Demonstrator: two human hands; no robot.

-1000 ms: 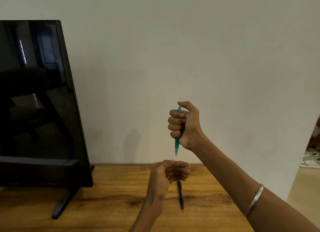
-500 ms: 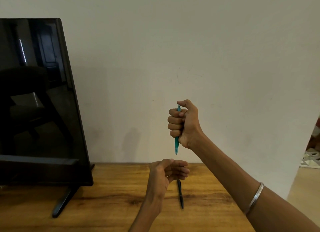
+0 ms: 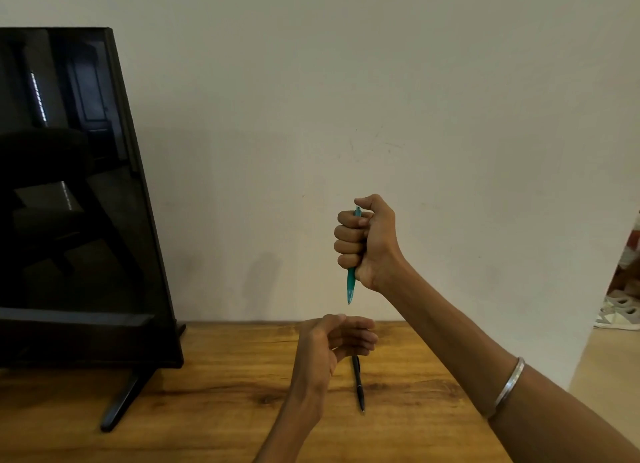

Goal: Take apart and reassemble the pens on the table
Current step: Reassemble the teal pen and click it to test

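My right hand (image 3: 367, 241) is raised in front of the wall and grips a teal pen (image 3: 350, 284) in its fist, upright, tip pointing down. The pen's top end shows above my index finger, near my thumb. Just below the tip, my left hand (image 3: 332, 345) hovers over the wooden table (image 3: 207, 410) with loosely curled fingers; nothing is visible in it. A black pen (image 3: 358, 384) lies flat on the table under and just right of my left hand, lengthwise away from me.
A black flat screen (image 3: 76, 199) on a stand with a foot (image 3: 121, 403) fills the left of the table. The wall stands right behind the table's far edge. Its right edge drops to a floor where shoes (image 3: 620, 310) lie.
Both hands have stayed almost in place; the view has drifted slightly. The teal pen stays gripped in my right fist.
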